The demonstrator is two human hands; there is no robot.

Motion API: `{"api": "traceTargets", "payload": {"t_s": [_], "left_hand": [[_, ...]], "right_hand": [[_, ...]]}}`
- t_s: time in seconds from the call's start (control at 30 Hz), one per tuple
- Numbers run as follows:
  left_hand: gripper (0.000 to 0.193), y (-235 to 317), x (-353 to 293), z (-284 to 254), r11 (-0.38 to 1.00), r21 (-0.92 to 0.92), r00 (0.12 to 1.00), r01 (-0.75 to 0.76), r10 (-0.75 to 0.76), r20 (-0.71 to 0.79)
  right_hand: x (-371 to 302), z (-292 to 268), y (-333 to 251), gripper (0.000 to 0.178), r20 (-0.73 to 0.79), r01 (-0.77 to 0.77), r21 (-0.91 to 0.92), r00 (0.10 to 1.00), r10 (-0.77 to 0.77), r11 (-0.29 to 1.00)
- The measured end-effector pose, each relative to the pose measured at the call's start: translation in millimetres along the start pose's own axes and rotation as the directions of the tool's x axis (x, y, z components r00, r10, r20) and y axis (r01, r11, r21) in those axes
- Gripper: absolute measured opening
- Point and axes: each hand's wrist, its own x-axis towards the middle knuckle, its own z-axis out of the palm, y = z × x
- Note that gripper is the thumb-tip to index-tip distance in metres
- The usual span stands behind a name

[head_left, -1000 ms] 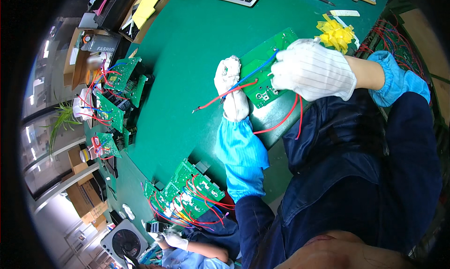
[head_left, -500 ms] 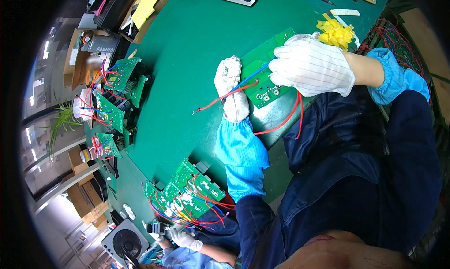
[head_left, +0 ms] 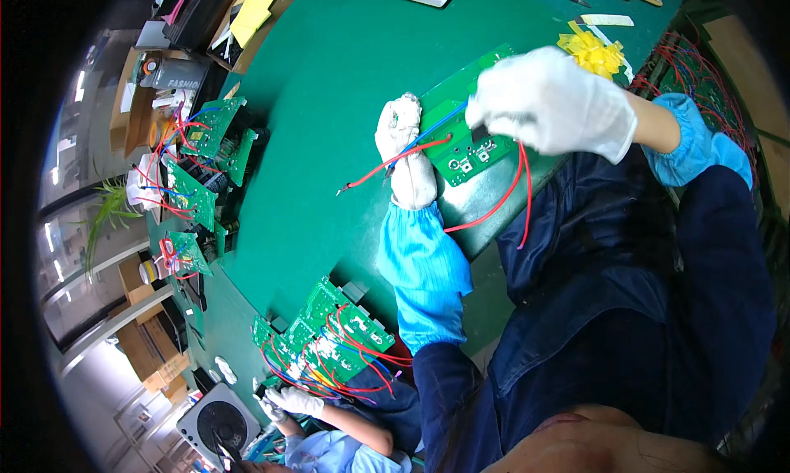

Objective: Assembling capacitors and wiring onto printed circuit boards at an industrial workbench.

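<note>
Your right hand (head_left: 547, 102), in a white glove, sits curled over the near right part of the green circuit board (head_left: 461, 135), fingers closed down onto it; whatever the fingertips pinch there is hidden under the glove, so you cannot tell if it is a wire end or a component. Your left hand (head_left: 405, 148), also gloved, rests as a loose fist on the bench (head_left: 329, 102) just at the board's 9 o'clock edge, and the blue wire (head_left: 428, 131) and a red wire (head_left: 387, 164) pass through or under its fingers; whether it truly grips them is hard to make out.

The board lies between your two hands near the bench's front edge, its long axis running from about 7 o'clock up to 1 o'clock. The right hand is the one on top of it. A second red wire (head_left: 514, 189) loops from under the right hand down past the bench edge toward 6 o'clock, over your lap.

At 12 o'clock from the right hand, just beside it, lies a bundle of yellow ties (head_left: 592, 51). Far off at 9 o'clock more wired boards (head_left: 202, 160) stand along the bench side, and at 7 o'clock a stack of boards (head_left: 333, 341) lies by a co-worker's gloved hand (head_left: 292, 400). The board's far end is partly covered by your right hand.
</note>
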Motion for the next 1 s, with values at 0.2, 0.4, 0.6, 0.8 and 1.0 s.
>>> {"api": "traceTargets", "payload": {"t_s": [0.2, 0.4, 0.6, 0.8, 1.0], "left_hand": [[0.024, -2, 0, -9, 1.0, 0.016, 1.0, 0.004, -0.004, 0.004], [0.028, -6, 1, 2, 0.995, 0.072, 0.998, -0.063, 0.062, 0.011], [0.026, -5, 1, -1, 0.999, 0.043, 1.0, 0.019, -0.02, 0.016], [0.021, -11, -1, -2, 0.999, 0.025, 0.998, 0.048, -0.047, -0.046], [0.023, -8, 0, -6, 0.956, -0.194, 0.971, 0.218, -0.233, -0.055]], "right_hand": [[-20, 2, 39, 0.042, -0.014, -0.598, 0.353, 0.766, 0.643, 0.72], [-66, 32, 53, 0.037, 0.047, -0.544, 0.798, 0.486, 0.873, 0.26], [-84, 58, 48, 0.043, 0.029, -0.507, 0.795, 0.581, 0.813, 0.334], [-82, 49, 52, 0.041, 0.146, -0.526, 0.804, 0.626, 0.766, 0.277], [-84, 37, 54, 0.043, 0.139, -0.571, 0.71, 0.688, 0.712, 0.413]]}}
